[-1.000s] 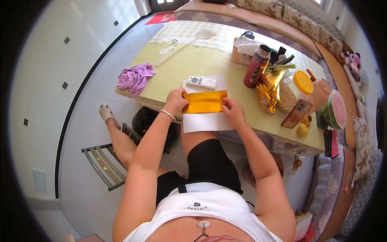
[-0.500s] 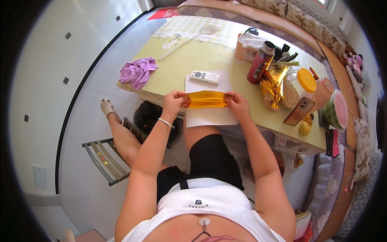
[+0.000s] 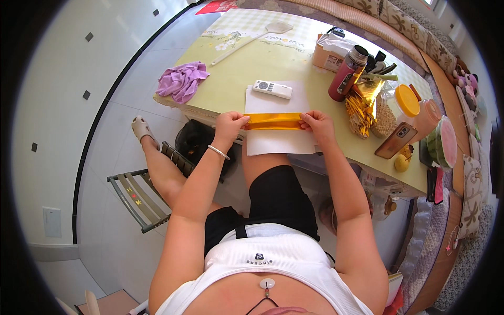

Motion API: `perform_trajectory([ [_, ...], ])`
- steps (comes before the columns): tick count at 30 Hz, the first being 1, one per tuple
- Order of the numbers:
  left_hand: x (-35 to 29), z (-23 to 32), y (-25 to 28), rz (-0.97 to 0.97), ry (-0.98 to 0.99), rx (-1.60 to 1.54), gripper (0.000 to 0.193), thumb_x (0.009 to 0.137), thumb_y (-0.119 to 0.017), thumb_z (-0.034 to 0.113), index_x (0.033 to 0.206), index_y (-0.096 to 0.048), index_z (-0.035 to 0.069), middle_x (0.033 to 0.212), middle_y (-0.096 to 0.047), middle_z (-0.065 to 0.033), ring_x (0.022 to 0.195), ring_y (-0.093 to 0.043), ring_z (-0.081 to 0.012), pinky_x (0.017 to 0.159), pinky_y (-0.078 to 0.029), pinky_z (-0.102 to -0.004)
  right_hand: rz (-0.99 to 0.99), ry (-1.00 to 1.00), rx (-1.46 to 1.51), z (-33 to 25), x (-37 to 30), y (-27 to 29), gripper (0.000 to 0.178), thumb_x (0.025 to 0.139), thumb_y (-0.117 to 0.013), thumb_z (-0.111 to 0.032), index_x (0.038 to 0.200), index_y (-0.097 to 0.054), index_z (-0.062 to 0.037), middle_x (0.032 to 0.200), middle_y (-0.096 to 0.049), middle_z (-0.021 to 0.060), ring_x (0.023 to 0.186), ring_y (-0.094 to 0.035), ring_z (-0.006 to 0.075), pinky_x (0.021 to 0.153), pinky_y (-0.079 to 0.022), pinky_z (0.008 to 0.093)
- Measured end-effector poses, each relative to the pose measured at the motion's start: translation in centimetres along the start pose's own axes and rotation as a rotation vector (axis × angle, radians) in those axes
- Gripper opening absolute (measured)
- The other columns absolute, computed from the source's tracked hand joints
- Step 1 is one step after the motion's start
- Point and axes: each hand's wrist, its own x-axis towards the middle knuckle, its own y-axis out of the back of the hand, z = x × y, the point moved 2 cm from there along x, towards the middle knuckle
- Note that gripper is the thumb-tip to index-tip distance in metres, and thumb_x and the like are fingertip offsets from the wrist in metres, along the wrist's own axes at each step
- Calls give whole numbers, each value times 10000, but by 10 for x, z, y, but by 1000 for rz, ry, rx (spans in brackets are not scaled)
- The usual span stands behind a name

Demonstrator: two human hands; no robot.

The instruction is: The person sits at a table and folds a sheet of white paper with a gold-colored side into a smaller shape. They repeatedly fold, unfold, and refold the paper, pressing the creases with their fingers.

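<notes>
A narrow folded strip of shiny gold paper (image 3: 274, 121) lies across a white sheet (image 3: 278, 142) at the near edge of the yellow-green table (image 3: 247, 63). My left hand (image 3: 229, 126) pinches the strip's left end. My right hand (image 3: 317, 124) pinches its right end. The strip is stretched flat between both hands. A white remote control (image 3: 272, 88) rests on the far part of the white sheet.
A purple cloth (image 3: 182, 80) lies at the table's left corner. A red bottle (image 3: 346, 74), a box of tissues (image 3: 332, 51), a bundle of gold strips (image 3: 359, 111), jars, a phone (image 3: 396, 140) and a cut watermelon (image 3: 442, 143) crowd the right. A folding stool (image 3: 142, 197) stands below left.
The gold paper has gone from a wider rectangle to a narrow strip between my hands. The view has shifted slightly toward the table.
</notes>
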Motion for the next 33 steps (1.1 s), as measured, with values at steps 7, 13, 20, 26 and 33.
perform_trajectory([
  [7, -4, 8, -3, 109, -292, 635, 246, 829, -801, 182, 733, -709, -25, 784, -680, -130, 717, -650, -250, 674, -512, -387, 32, 39, -512, -2, -2, 7, 258, 888, -782, -262, 850, -741, -11, 664, -683, 78, 600, -633, 142, 584, -497, 305],
  [13, -9, 10, -9, 116, -419, 807, 207, 806, -793, 185, 754, -707, 4, 819, -652, -158, 824, -636, -338, 752, -527, -433, 76, 88, -824, -7, -6, 0, 311, 861, -767, -357, 882, -767, -47, 777, -724, 153, 704, -694, 306, 670, -538, 421],
  [20, -19, 30, -25, 102, -804, 1146, 262, 874, -704, 149, 1134, -721, 121, 1147, -680, -118, 1026, -650, -292, 922, -498, -450, 127, 154, -1150, -19, -15, -14, 264, 902, -722, -348, 903, -748, -86, 826, -736, 131, 777, -712, 324, 705, -562, 457],
  [26, -13, 32, -34, -210, -1169, 1402, 330, 986, -550, 218, 1277, -691, 283, 1439, -623, -14, 1308, -580, -246, 1141, -390, -493, 131, 361, -1337, -37, -29, -33, 289, 883, -700, -253, 1116, -710, -84, 1209, -710, 152, 1165, -655, 329, 947, -531, 432],
  [33, -7, 26, -34, -245, -1172, 1427, 314, 991, -556, 261, 1268, -702, 252, 1441, -632, -10, 1312, -591, -256, 1143, -394, -524, -255, 724, -1234, 17, -43, -60, 594, 1006, -580, -318, 1501, -483, -5, 1612, -424, 170, 1523, -359, 302, 1255, -265, 431],
])
